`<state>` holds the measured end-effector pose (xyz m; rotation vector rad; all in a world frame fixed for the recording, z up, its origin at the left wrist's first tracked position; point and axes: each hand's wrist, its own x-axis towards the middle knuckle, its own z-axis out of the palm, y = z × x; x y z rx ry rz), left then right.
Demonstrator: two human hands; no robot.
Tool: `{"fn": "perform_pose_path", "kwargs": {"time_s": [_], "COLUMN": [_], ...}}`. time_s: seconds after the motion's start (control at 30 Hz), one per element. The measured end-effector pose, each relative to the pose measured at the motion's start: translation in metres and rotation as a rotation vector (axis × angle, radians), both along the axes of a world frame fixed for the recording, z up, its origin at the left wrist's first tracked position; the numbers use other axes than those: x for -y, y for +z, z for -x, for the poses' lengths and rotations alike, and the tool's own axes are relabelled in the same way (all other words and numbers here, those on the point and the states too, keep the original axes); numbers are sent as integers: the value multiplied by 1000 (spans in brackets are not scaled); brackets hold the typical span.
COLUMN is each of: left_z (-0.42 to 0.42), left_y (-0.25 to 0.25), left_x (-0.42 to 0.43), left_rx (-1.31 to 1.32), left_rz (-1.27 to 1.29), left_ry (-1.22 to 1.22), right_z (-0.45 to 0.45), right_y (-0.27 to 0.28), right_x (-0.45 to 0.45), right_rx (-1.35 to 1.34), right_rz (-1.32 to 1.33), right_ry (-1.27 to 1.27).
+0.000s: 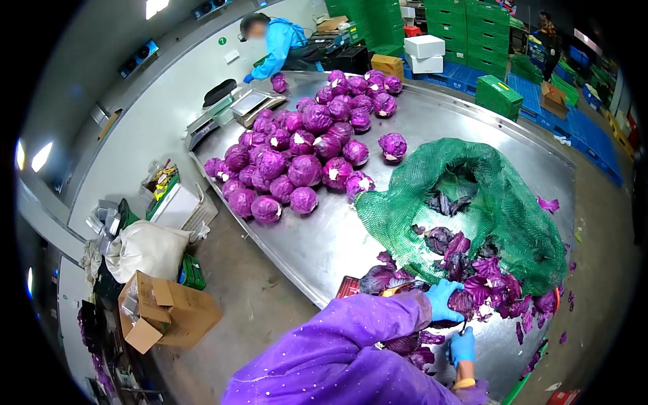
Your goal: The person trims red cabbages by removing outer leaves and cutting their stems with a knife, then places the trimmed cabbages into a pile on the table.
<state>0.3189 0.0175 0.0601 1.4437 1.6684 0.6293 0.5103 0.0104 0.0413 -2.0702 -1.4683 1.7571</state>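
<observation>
My left hand [443, 301], in a blue glove, holds a red cabbage [461, 304] near the table's near edge. Just below it, my right hand [462, 347], also gloved in blue, is closed on a small dark tool that looks like a knife, its tip close to the cabbage. Loose purple leaves [496, 287] lie around and to the right of my hands. Beyond them spreads a green mesh bag [472, 196] with some dark leaves in its opening. A large pile of red cabbages [304, 170] sits farther back on the metal table [297, 246].
Another person in blue [280, 44] leans over the far end, a hand near one cabbage. A scale [253, 104] stands at the left edge. Cardboard box [179, 314] and white sack [147, 250] are on the left floor; green crates [499, 98] and blue pallets [580, 135] behind.
</observation>
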Motion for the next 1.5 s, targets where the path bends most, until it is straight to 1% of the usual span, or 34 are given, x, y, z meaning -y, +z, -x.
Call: {"fn": "perform_pose_path", "kwargs": {"time_s": [0.03, 0.07, 0.13, 0.17, 0.2, 0.23, 0.27, 0.3, 0.33, 0.4, 0.43, 0.47, 0.53, 0.57, 0.63, 0.67, 0.7, 0.73, 0.77, 0.8, 0.83, 0.87, 0.93, 0.97, 1.07, 1.13, 1.2, 1.23, 1.27, 1.33, 1.37, 1.4, 1.43, 1.5], "left_z": [-2, -6, -3, 1, 5, 11, 12, 16, 22, 31, 36, 38, 29, 21, 17, 12, 12, 8, 4, 0, -1, -4, -4, -1, 8, 7, 2, 0, -1, -6, -5, -4, -6, -6], "left_y": [-8, -10, -8, -4, -6, -12, -19, -22, -19, -20, -13, -5, 10, 9, 1, 2, -12, -6, 0, -4, -18, -44, -39, -39, -31, -29, -26, -26, -26, -21, -18, -17, -17, -23], "left_x": [0, 4, 5, 5, 7, 8, 10, 15, 19, 30, 36, 41, 48, 47, 46, 48, 50, 51, 51, 52, 52, 52, 53, 52, 52, 50, 53, 57, 53, 53, 58, 60, 57, 50], "left_rx": [84, 57, -25, -16, 18, 58, 106, 158, 173, 121, 131, 160, 277, 203, 304, 453, 399, 480, 585, 655, 637, 791, 754, 765, 805, 843, 797, 757, 720, 750, 753, 756, 731, 773], "left_rz": [-33, -31, -53, -53, -103, -154, -203, -210, -189, -229, -174, -99, 20, 6, -76, -169, -182, -220, -185, -164, -176, -126, -109, -81, 29, 51, 43, 26, -3, 57, 102, 142, 129, 46], "left_ry": [68, 54, 31, 18, 11, 6, -5, 5, -27, -90, -102, -96, 75, 144, 264, 345, 331, 334, 326, 335, 318, 376, 398, 391, 372, 403, 424, 420, 417, 486, 517, 537, 540, 487], "right_z": [3, 5, -13, -22, -14, 0, 6, 3, 2, -2, -2, -4, 6, 8, 12, 15, 9, 4, -2, -12, -22, -32, -53, -69, -100, -103, -77, -68, -69, -53, -45, -38, -30, -18], "right_y": [-17, -45, -132, -175, -138, -83, -46, -48, -38, -32, -25, -31, -7, -2, 11, 18, 20, 21, 33, 28, 23, 25, 4, 2, 28, 38, 39, 27, 21, 55, 69, 63, 55, 46], "right_x": [-2, -9, -13, -16, -15, -13, -11, -11, -7, -6, -5, -6, -1, -1, 3, 4, 4, 2, 3, -1, -4, -7, -13, -15, -6, -1, -2, -2, 2, -2, -3, 4, 6, 2], "right_rx": [-5, -7, 76, 153, 109, -2, -104, -193, -274, -386, -433, -426, -407, -435, -437, -430, -306, -318, -271, -279, -283, -363, -366, -377, -244, -504, -206, -80, -168, -324, -359, -341, -320, -266], "right_rz": [-16, -38, -422, -615, -358, -163, 33, 80, 36, 15, 15, 38, -56, -110, -327, -438, -487, -505, -500, -378, -262, -101, -90, -16, 21, -75, -104, -147, -185, -125, -61, -66, -83, -121], "right_ry": [8, 8, 132, 184, 96, 7, -88, -97, -145, -137, -141, -137, -109, -51, 36, 74, 122, 96, 89, -14, -126, -266, -657, -702, -435, -383, -391, -336, -262, -260, -224, -190, -152, -53]}}
